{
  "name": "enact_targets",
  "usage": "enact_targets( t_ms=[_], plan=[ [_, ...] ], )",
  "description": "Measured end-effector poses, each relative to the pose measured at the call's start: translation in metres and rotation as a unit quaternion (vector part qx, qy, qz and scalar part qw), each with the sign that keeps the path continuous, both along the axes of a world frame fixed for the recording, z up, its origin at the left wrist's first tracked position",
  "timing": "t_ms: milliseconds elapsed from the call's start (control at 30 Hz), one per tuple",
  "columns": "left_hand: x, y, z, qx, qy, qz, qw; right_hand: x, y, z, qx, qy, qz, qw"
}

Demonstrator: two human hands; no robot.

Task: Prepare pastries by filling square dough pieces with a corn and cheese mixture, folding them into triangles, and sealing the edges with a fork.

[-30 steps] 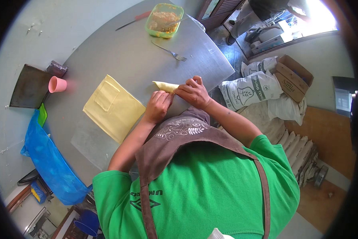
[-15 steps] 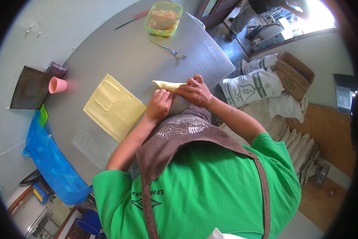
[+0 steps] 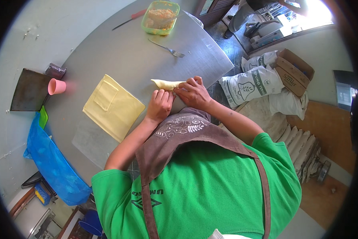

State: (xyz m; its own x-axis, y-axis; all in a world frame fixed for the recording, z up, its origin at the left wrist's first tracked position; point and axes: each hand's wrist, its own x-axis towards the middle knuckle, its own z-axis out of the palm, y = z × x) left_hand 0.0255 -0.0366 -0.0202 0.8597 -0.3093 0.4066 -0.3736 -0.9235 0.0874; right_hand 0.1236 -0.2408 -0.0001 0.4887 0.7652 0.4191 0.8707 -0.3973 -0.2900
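A pale yellow folded piece of dough (image 3: pixel 163 84) lies at the table's near edge, in front of my apron. My left hand (image 3: pixel 160 105) is closed at its near edge, fingers pinched together. Against its right part my right hand (image 3: pixel 194 94) is closed too, thumb and fingers gripping the rim and covering that end. Left of my hands lies a stack of flat yellow dough sheets (image 3: pixel 121 113), with a small rectangular piece (image 3: pixel 106 95) on top. Beyond the folded dough a metal fork (image 3: pixel 174 52) rests on the table.
A green container (image 3: pixel 144 27) of orange filling stands at the far side, beside a red-handled knife (image 3: pixel 137 14). Along the left are a pink cup (image 3: pixel 56 86), a dark tray (image 3: pixel 29 89) and a blue plastic bag (image 3: pixel 53 159). White sacks (image 3: pixel 252 83) and a cardboard box (image 3: pixel 292 73) are right.
My hands stay on the folded dough with only a slight shift of the fingers. In the far doorway, the other person's leg has moved.
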Motion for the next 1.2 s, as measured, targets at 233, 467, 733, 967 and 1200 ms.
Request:
enact_targets(
  t_ms=[233, 467, 733, 967, 1200],
  plan=[
    [0.002, 0.002, 0.004, 0.054, -0.007, -0.023, 0.998, 0.019, -0.019, -0.003, 0.013, -0.020, -0.021, 0.999],
    [0.004, 0.002, -0.001, 0.051, -0.015, -0.021, 0.998, 0.029, -0.021, -0.008, -0.007, -0.012, 0.019, 1.000],
    [0.012, 0.009, -0.002, 0.018, -0.030, -0.049, 0.998, 0.036, -0.019, -0.004, -0.048, -0.074, 0.091, 0.992],
    [0.011, 0.006, 0.006, 0.044, -0.016, -0.045, 0.998, 0.040, -0.022, -0.004, -0.075, -0.052, 0.110, 0.990],
    [0.010, -0.001, 0.003, 0.057, -0.006, -0.020, 0.998, 0.033, -0.025, -0.001, -0.038, -0.027, 0.064, 0.997]
  ],
)
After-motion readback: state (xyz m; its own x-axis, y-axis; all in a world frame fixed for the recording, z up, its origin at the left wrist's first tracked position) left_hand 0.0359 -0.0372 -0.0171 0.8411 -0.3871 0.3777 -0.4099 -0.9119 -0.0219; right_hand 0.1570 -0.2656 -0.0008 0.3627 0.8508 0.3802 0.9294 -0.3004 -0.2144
